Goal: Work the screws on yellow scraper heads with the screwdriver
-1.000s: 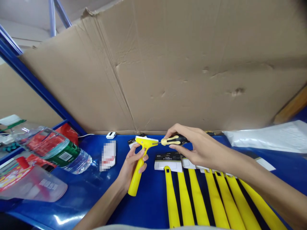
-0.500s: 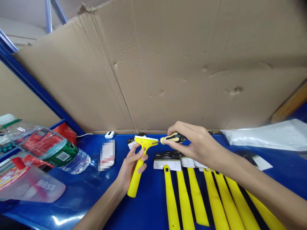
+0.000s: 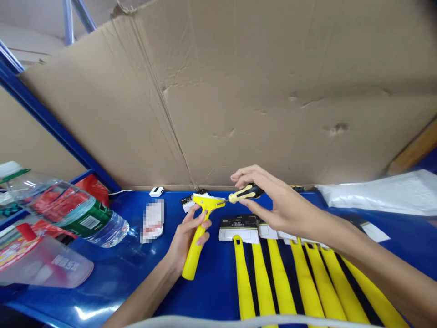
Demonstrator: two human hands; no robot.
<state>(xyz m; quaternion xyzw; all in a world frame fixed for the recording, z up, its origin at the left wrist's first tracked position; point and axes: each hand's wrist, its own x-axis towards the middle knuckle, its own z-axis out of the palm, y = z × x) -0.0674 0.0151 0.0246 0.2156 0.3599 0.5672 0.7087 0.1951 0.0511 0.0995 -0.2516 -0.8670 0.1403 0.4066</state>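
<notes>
My left hand [image 3: 187, 237] is wrapped round the handle of a yellow scraper [image 3: 191, 259], whose wide head points up. In my right hand [image 3: 273, 200] is a screwdriver [image 3: 246, 193] with a black and pale yellow handle. The thumb lies under that handle while the fingertips are raised off it, and its rear end sits near the palm. The screwdriver's tip meets the right end of the scraper's head; the screw itself is too small to make out. Below my right forearm several more yellow scrapers [image 3: 262, 282] lie side by side, their heads under black and white cards [image 3: 238, 228].
On the blue table [image 3: 116, 282] at the left are a water bottle [image 3: 88, 221] lying tilted, a plastic cup [image 3: 64, 264] and a blurred-out flat object [image 3: 152, 221]. A cardboard sheet [image 3: 239, 91] stands behind. A white plastic bag [image 3: 378, 191] lies at the right.
The fingers of my right hand have opened and lifted from the screwdriver's handle, while its tip stays at the scraper's head. A blurred white strip has come into view at the bottom edge.
</notes>
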